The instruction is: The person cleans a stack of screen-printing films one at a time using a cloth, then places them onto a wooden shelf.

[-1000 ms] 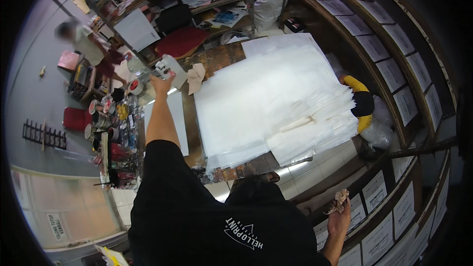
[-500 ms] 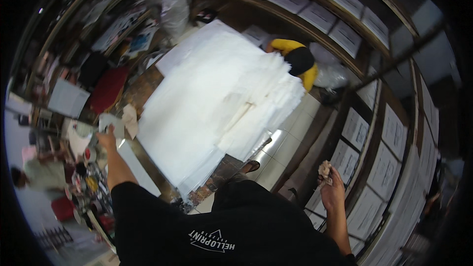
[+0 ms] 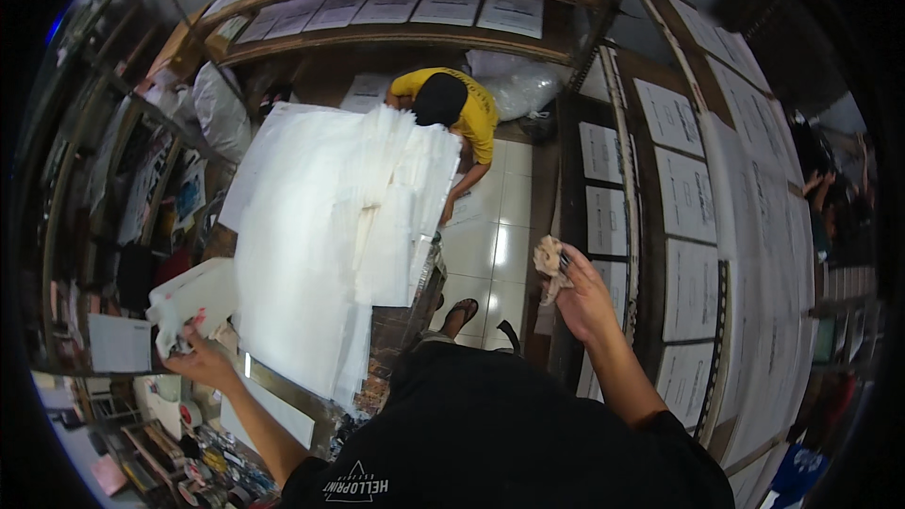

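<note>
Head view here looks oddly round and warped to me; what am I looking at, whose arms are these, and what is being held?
It is a fisheye camera worn on a person's head, looking down, so straight edges bend. The two forearms rising from the bottom are the wearer's own. The left hand holds a bundle of white sheets; the right hand has its grip around a crumpled beige wad. On the table lies a big stack of white sheets. Beyond it, another person in a yellow shirt bends over the tiled floor, among shelves of paper.

Sheet stack (image 3: 320, 254) on table (image 3: 401, 325), shelves (image 3: 698, 226) right, person (image 3: 452, 108) behind.
</note>
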The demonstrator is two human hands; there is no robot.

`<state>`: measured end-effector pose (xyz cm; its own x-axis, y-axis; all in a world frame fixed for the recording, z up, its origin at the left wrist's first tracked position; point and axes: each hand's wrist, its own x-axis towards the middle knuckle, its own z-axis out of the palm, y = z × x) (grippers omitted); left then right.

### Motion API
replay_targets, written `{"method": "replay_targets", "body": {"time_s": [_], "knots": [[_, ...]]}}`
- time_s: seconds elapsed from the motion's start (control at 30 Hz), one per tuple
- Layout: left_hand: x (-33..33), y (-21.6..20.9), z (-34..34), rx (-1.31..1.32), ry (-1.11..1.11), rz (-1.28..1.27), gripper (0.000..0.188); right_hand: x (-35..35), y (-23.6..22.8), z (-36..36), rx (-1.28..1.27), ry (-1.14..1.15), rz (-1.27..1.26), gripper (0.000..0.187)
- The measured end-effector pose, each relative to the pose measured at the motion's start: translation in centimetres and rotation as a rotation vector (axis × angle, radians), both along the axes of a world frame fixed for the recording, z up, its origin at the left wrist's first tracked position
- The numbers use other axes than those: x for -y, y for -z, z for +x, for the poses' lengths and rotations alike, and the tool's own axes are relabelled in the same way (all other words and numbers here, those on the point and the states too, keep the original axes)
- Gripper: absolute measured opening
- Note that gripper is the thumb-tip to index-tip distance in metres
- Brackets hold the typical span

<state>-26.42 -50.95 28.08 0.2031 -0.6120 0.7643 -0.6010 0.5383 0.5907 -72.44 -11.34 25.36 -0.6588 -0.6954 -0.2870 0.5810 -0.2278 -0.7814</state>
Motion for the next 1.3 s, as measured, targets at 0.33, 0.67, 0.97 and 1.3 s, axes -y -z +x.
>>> {"method": "replay_targets", "body": {"time_s": [0.33,0.67,0.97,1.3], "knots": [[-17.9,-2.2,-30.6,-0.161,1.251,0.362,0.061,-4.3,-5.8,2.1,-0.205,0.266,-0.086,0.034],[-27.5,-8.1,-40.0,0.563,1.951,0.176,0.076,-13.0,-6.0,3.2,-0.176,0.575,-0.217,0.037],[-31.3,-12.3,-43.2,0.960,1.997,-0.069,0.060,-15.6,-4.7,5.0,-0.096,0.736,-0.192,0.036],[-31.4,-13.2,-43.5,1.135,1.929,-0.126,0.058,-15.3,-4.9,4.4,-0.207,0.642,0.126,0.033]]}}
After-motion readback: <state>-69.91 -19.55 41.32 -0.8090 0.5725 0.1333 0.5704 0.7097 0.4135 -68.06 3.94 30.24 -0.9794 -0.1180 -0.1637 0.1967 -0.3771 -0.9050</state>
